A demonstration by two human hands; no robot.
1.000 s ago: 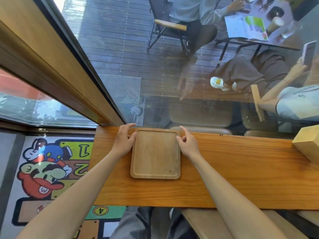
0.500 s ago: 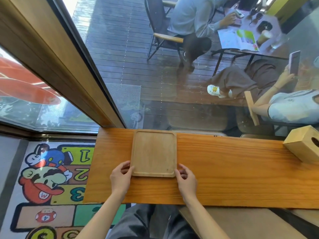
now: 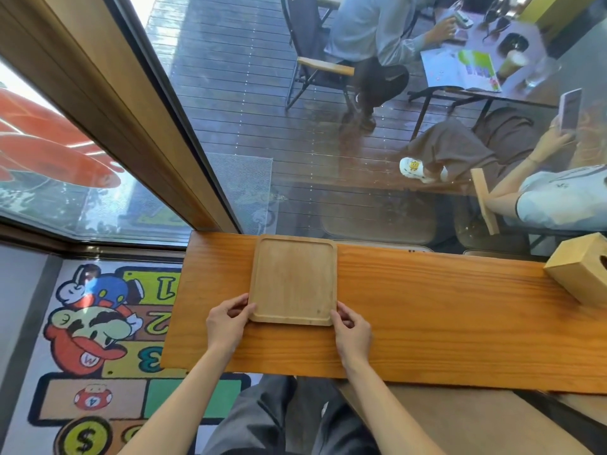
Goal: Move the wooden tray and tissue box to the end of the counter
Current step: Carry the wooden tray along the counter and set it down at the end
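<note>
A pale square wooden tray (image 3: 293,279) lies flat on the orange wooden counter (image 3: 427,316), near the counter's left end and against the window. My left hand (image 3: 228,320) grips the tray's near left corner. My right hand (image 3: 350,330) grips its near right corner. A light wooden tissue box (image 3: 579,269) stands tilted at the far right of the counter, partly cut off by the frame edge.
A glass window (image 3: 295,142) runs along the counter's far edge, with a wooden frame post (image 3: 108,103) at the left. Beyond the glass, people sit at a table (image 3: 492,67). A cartoon floor mat (image 3: 95,323) lies below the counter's left end. A bench (image 3: 460,421) is under me.
My hands slid from the tray's far corners to its near corners. The tray sits a little closer to the window and the left end.
</note>
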